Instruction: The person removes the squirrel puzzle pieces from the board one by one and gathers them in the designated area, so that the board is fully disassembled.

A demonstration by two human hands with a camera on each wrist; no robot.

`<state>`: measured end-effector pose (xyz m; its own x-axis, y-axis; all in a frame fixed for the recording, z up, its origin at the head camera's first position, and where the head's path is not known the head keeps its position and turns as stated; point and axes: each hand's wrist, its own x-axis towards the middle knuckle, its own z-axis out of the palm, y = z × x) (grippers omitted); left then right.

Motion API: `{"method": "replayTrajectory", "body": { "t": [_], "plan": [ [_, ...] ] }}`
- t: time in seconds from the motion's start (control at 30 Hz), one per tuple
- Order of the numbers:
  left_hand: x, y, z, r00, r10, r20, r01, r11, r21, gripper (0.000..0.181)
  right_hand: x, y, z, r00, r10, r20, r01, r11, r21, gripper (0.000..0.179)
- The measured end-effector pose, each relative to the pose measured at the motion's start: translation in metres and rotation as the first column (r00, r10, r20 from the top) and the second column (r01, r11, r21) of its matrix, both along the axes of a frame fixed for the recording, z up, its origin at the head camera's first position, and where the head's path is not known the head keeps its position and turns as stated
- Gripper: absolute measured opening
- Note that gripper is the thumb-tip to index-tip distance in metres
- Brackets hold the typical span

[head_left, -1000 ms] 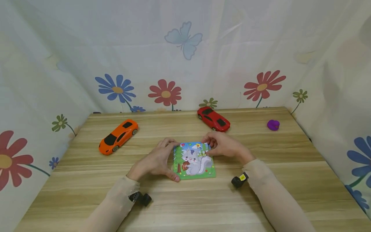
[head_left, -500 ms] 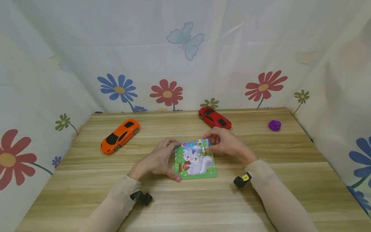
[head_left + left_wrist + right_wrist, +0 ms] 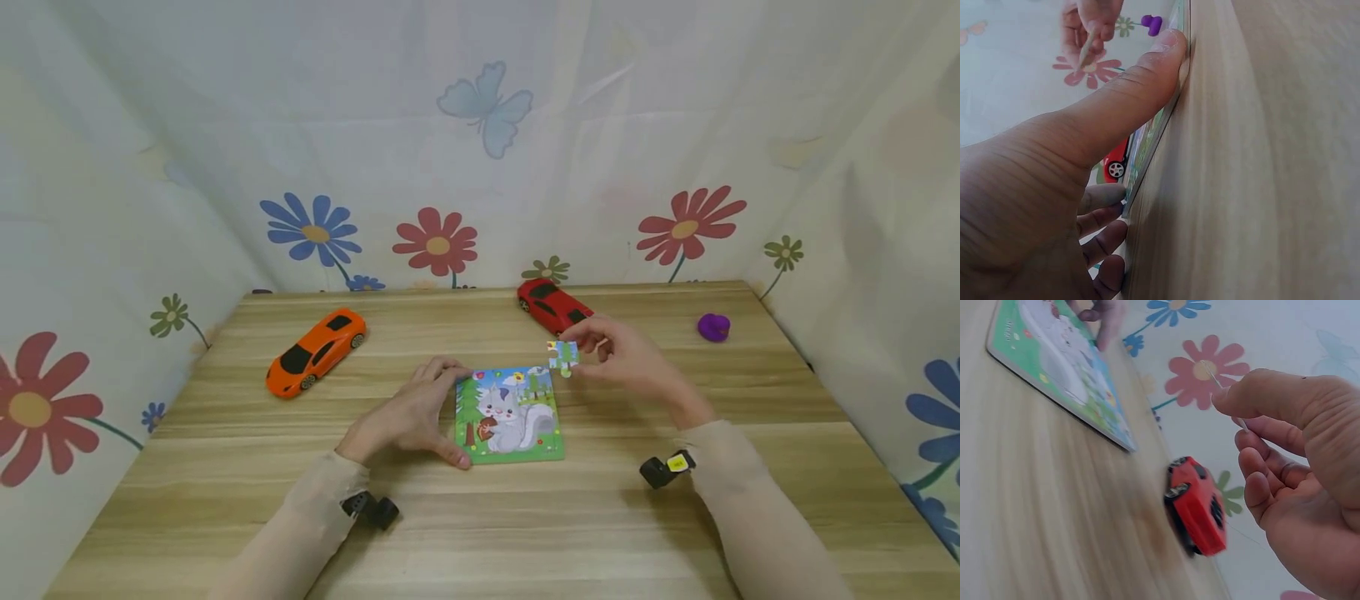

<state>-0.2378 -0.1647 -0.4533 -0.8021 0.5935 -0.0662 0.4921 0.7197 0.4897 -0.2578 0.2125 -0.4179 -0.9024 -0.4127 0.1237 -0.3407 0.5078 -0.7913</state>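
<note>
A square jigsaw puzzle board (image 3: pixel 504 437) with a grey squirrel picture lies flat on the wooden table. My left hand (image 3: pixel 415 412) spans its left side in the head view, thumb at the near corner and fingers at the far one. Seen from the left wrist, the thumb (image 3: pixel 1147 78) lies along the board's edge. Just beyond the board's far right corner, my right hand (image 3: pixel 626 358) pinches a jigsaw piece (image 3: pixel 562 357) between thumb and fingers, raised above the table. The right wrist view shows this piece nearly edge-on; the other fingers are loosely curled.
A red toy car (image 3: pixel 551 305) stands behind the right hand, partly covered by it. To the left is an orange toy car (image 3: pixel 317 353). A small purple toy (image 3: pixel 713 327) sits at the back right. A flowered curtain (image 3: pixel 337 150) borders the table's back and sides.
The right hand has lifted the jigsaw piece off the board's far right part and carried it right and up. The left hand has stayed at the board.
</note>
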Motion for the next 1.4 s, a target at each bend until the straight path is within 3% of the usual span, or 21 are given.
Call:
{"method": "replayTrajectory", "body": {
  "t": [0.2,0.43,0.6,0.8,0.97,1.17,1.4],
  "plan": [
    [0.002,0.001,0.001,1.000,-0.002,0.007,0.002,1.000,0.027,0.139,0.011,0.037,0.013,0.998,-0.066,0.011,0.066,0.998,0.024,0.046],
    [0.001,0.000,0.000,1.000,0.010,0.007,-0.010,1.000,0.008,0.141,0.021,0.079,0.021,0.991,-0.127,-0.036,0.130,0.985,0.114,0.048],
    [0.000,-0.001,0.000,1.000,-0.005,0.018,0.005,1.000,0.013,0.141,0.027,0.108,0.015,0.989,-0.128,-0.080,0.136,0.985,0.111,0.047],
    [-0.002,-0.004,0.000,0.999,-0.035,0.026,0.034,0.999,0.030,0.135,0.032,0.129,0.001,0.988,-0.132,-0.075,0.139,0.987,0.083,0.045],
    [-0.003,-0.006,0.000,0.998,-0.042,0.042,0.040,0.998,0.041,0.129,0.029,0.145,-0.011,0.987,-0.148,-0.058,0.154,0.983,0.105,0.046],
    [-0.003,-0.006,0.001,0.997,-0.048,0.063,0.046,0.998,0.037,0.129,0.027,0.161,-0.015,0.982,-0.191,-0.005,0.189,0.967,0.169,0.048],
    [-0.002,-0.005,0.002,0.998,-0.047,0.045,0.045,0.998,0.031,0.129,0.024,0.165,-0.030,0.988,-0.154,0.030,0.146,0.973,0.179,0.047]
  ]
}}
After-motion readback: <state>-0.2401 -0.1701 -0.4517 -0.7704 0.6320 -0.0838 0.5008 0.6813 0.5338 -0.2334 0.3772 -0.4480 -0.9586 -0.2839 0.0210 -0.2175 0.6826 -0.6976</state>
